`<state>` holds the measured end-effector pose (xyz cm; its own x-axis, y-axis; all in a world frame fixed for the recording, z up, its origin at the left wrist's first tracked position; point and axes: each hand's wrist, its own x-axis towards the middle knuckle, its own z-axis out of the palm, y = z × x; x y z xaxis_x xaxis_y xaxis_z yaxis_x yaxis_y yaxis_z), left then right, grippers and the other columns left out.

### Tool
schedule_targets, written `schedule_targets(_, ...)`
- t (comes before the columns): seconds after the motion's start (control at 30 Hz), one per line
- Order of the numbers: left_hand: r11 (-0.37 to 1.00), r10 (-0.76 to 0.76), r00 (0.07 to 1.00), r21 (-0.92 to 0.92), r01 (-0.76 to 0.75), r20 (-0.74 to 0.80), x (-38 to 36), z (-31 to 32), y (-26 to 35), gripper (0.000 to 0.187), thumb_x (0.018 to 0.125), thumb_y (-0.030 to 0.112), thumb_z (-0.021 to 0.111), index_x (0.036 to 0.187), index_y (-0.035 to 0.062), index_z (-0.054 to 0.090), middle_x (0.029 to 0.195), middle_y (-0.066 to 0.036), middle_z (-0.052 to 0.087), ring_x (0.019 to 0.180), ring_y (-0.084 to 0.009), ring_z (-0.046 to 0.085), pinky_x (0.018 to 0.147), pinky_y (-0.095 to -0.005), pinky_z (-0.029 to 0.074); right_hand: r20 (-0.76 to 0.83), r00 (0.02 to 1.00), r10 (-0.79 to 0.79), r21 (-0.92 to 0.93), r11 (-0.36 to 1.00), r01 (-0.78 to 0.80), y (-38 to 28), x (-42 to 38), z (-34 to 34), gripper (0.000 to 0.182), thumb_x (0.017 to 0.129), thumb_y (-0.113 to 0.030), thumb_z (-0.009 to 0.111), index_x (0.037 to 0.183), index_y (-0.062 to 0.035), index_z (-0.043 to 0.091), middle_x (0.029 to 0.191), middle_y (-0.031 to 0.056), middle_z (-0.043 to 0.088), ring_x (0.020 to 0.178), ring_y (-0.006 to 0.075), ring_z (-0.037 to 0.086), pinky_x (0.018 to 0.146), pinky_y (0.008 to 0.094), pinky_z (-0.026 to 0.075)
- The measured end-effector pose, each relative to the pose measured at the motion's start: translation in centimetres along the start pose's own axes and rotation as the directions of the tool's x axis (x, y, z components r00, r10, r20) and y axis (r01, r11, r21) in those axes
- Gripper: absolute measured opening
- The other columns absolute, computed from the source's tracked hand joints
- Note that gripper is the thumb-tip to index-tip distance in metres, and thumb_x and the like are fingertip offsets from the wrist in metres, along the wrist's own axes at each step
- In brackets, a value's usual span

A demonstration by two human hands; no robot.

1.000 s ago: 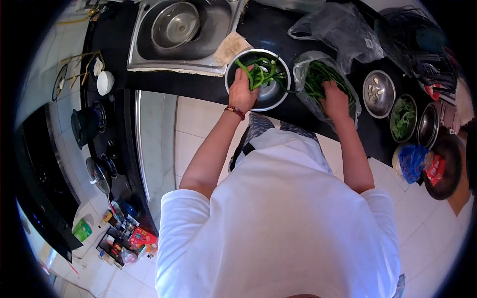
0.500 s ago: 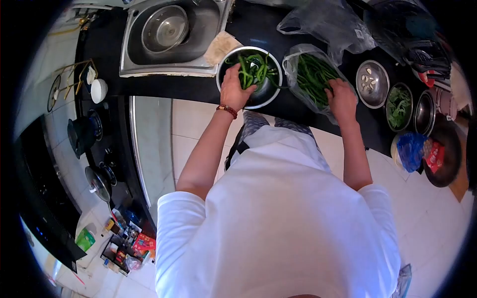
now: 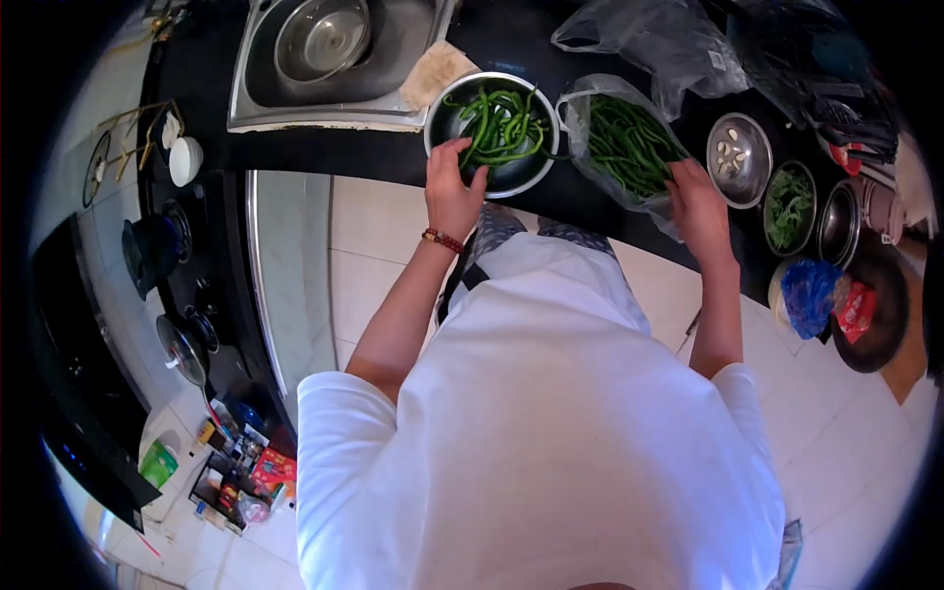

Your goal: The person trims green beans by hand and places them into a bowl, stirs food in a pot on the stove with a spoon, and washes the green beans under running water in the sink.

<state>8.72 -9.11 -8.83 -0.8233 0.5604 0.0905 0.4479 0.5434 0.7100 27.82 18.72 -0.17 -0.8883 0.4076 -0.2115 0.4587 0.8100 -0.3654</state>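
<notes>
Many pods (image 3: 621, 141) right of the bowl (image 3: 521, 177) are slanting nearward-right; left hand (image 3: 452, 200) is gaping at its edge; right hand (image 3: 701, 214), grip indeterminable.

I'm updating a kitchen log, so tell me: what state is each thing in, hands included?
Left hand: fingers apart, at the metal bowl's near rim
Right hand: at the bag's edge, grip unclear
Metal bowl: uncovered, partly filled
Plastic bag: open
Green peppers: whole, loose
Garlic cloves: loose, in an uncovered bowl
Leafy greens: loose, uncovered
Pan: lid on
</notes>
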Motion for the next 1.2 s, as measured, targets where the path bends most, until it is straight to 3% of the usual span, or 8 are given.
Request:
schedule_targets(0.07, 0.999, -0.024, 1.0, -0.028, 0.024, 0.0, -0.9, -0.2, 0.3, 0.041, 0.072, 0.001, 0.071, 0.11, 0.0038, 0.056, 0.11, -0.015, 0.057, 0.107, -0.0323, 0.053, 0.09, -0.0375, 0.044, 0.002, 0.999, -0.032, 0.072, 0.997, 0.031, -0.4, -0.2, -1.0, 0.021, 0.084, -0.006, 0.056, 0.105, -0.0053, 0.057, 0.099, 0.0112, 0.057, 0.093, 0.0334, 0.055, 0.076, 0.0414, 0.047)
schedule_targets(0.1, 1.0, 0.016, 1.0, 0.017, -0.015, -0.026, -1.2, -0.5, 0.7, 0.039, 0.072, -0.001, 0.069, 0.109, 0.0044, 0.057, 0.109, -0.014, 0.057, 0.096, -0.0306, 0.057, 0.084, -0.0375, 0.046, 0.004, 0.999, -0.047, 0.109, 0.993, 0.046, -0.6, -0.2, -1.3, 0.021, 0.084, -0.005, 0.056, 0.105, -0.0049, 0.057, 0.099, 0.0116, 0.057, 0.093, 0.0337, 0.055, 0.076, 0.0411, 0.047)
schedule_targets(0.2, 0.979, -0.148, 0.984, -0.125, 0.161, 0.102, -2.2, -0.8, 0.8, 0.04, 0.074, -0.001, 0.068, 0.111, 0.005, 0.056, 0.108, -0.013, 0.057, 0.083, -0.0241, 0.061, 0.073, -0.0331, 0.05, 0.017, 0.995, -0.093, 0.211, 0.973, 0.088, -0.4, 0.1, -1.8, 0.021, 0.083, -0.004, 0.056, 0.104, -0.004, 0.056, 0.098, 0.0121, 0.056, 0.093, 0.0341, 0.055, 0.076, 0.0409, 0.047)
schedule_targets(0.3, 0.956, -0.133, 0.986, -0.249, 0.154, 0.099, -1.8, -1.5, 2.3, 0.045, 0.075, -0.001, 0.069, 0.117, 0.0059, 0.054, 0.113, -0.011, 0.056, 0.073, -0.0183, 0.062, 0.064, -0.0285, 0.052, 0.044, 0.998, -0.046, 0.317, 0.948, 0.029, -1.9, 0.7, -2.3, 0.021, 0.082, -0.003, 0.057, 0.103, -0.0042, 0.056, 0.097, 0.0115, 0.056, 0.092, 0.033, 0.055, 0.075, 0.0408, 0.047)
schedule_targets(0.4, 0.974, 0.026, 0.997, -0.225, -0.01, 0.07, 0.2, -3.4, 6.3, 0.054, 0.077, 0.003, 0.071, 0.127, 0.0062, 0.049, 0.122, -0.014, 0.053, 0.077, -0.0169, 0.063, 0.065, -0.0274, 0.053, 0.014, 0.977, -0.211, 0.185, 0.961, 0.205, -3.7, 1.6, -2.2, 0.023, 0.081, -0.002, 0.057, 0.104, -0.0049, 0.057, 0.096, 0.0105, 0.055, 0.092, 0.0319, 0.056, 0.074, 0.0399, 0.048)
schedule_targets(0.53, 0.966, 0.24, 0.947, -0.154, -0.21, 0.215, 2.3, -4.5, 8.4, 0.055, 0.082, 0.01, 0.068, 0.132, 0.0132, 0.046, 0.132, -0.008, 0.05, 0.08, -0.0203, 0.065, 0.068, -0.0304, 0.054, 0.06, 0.936, -0.346, 0.115, 0.934, 0.337, -5.6, 2.8, -1.8, 0.028, 0.078, 0.0, 0.057, 0.104, -0.0082, 0.059, 0.097, 0.0062, 0.055, 0.091, 0.0281, 0.055, 0.072, 0.0394, 0.049)
schedule_targets(0.7, 0.954, 0.3, 0.928, -0.072, -0.291, 0.221, 2.5, -3.9, 7.0, 0.019, 0.085, 0.016, 0.064, 0.103, 0.0084, 0.065, 0.09, -0.008, 0.062, 0.076, -0.0288, 0.063, 0.066, -0.0359, 0.052, 0.042, 0.915, -0.401, 0.095, 0.913, 0.396, -6.8, 3.5, -2.0, 0.027, 0.077, 0.0, 0.057, 0.102, -0.009, 0.06, 0.096, 0.0046, 0.056, 0.09, 0.0269, 0.054, 0.071, 0.0392, 0.049)
schedule_targets(1.2, 0.94, 0.119, 0.964, 0.286, -0.187, 0.24, 1.1, -1.6, 5.0, 0.013, 0.087, 0.02, 0.058, 0.09, 0.0088, 0.063, 0.081, -0.009, 0.06, 0.07, -0.0297, 0.063, 0.058, -0.0396, 0.051, 0.088, 0.925, -0.37, -0.015, 0.928, 0.373, -8.9, 3.0, 0.7, 0.019, 0.077, -0.008, 0.064, 0.095, -0.0056, 0.06, 0.084, 0.0078, 0.056, 0.082, 0.0273, 0.058, 0.064, 0.039, 0.048)
